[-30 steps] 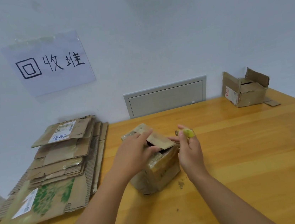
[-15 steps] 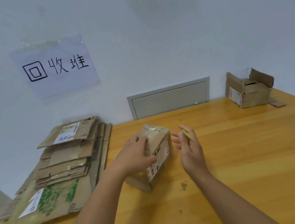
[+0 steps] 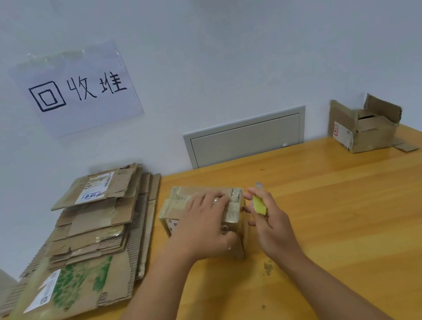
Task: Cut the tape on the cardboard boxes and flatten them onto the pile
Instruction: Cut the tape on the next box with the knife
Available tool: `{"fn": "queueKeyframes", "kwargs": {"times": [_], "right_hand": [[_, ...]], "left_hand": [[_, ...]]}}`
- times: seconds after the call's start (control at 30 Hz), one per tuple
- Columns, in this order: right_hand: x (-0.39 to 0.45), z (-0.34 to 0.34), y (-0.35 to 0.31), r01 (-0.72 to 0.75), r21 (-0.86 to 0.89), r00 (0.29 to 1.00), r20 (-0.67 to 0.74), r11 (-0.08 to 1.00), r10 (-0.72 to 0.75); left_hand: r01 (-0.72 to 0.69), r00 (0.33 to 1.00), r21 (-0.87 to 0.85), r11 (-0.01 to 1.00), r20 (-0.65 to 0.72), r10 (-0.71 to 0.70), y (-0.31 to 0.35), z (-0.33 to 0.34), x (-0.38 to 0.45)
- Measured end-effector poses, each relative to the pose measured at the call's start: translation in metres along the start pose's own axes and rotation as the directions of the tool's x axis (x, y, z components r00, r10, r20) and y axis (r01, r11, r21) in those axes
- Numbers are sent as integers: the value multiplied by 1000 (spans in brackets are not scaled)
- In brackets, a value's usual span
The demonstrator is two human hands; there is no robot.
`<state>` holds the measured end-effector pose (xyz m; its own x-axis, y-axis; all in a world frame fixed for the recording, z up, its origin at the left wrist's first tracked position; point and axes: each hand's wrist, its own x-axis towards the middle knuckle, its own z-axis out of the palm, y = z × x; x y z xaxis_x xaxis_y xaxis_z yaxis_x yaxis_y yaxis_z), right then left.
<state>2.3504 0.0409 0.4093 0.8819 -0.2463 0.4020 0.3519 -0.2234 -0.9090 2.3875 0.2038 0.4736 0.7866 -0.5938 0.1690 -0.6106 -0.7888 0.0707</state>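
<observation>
Hands: left (image 3: 205, 229) grips taped box (image 3: 180, 203), right (image 3: 267, 219) pinches cutter (image 3: 259, 204).

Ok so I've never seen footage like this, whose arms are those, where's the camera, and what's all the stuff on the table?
There is no machine here. The camera sits on a person's head and looks down at their own bare arms. The left hand grips a small taped cardboard box on the wooden table. The right hand holds a small yellow cutter beside the box. To the left lies a pile of flattened cardboard. At the far right corner stands an opened cardboard box. A handwritten paper sign hangs on the wall above the pile.
</observation>
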Motion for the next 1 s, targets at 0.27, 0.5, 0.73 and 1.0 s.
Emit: {"fn": "queueKeyframes", "kwargs": {"times": [0.27, 0.5, 0.73, 1.0], "right_hand": [[-13, -10, -2, 123, -86, 989, -77, 989, -130], [-16, -26, -8, 116, 160, 991, -85, 980, -103], [-15, -32, -18, 75, 333, 996, 24, 940, -88], [-12, -31, -20, -60, 309, 996, 82, 949, 37]], "left_hand": [[-94, 994, -123, 988, -70, 85, 4, 0, -11], [-124, 983, -140, 982, -155, 102, 4, -2, -17], [-89, 989, -213, 973, -131, 62, 4, 0, -13], [-77, 994, -236, 969, -93, 56, 3, 2, -10]]}}
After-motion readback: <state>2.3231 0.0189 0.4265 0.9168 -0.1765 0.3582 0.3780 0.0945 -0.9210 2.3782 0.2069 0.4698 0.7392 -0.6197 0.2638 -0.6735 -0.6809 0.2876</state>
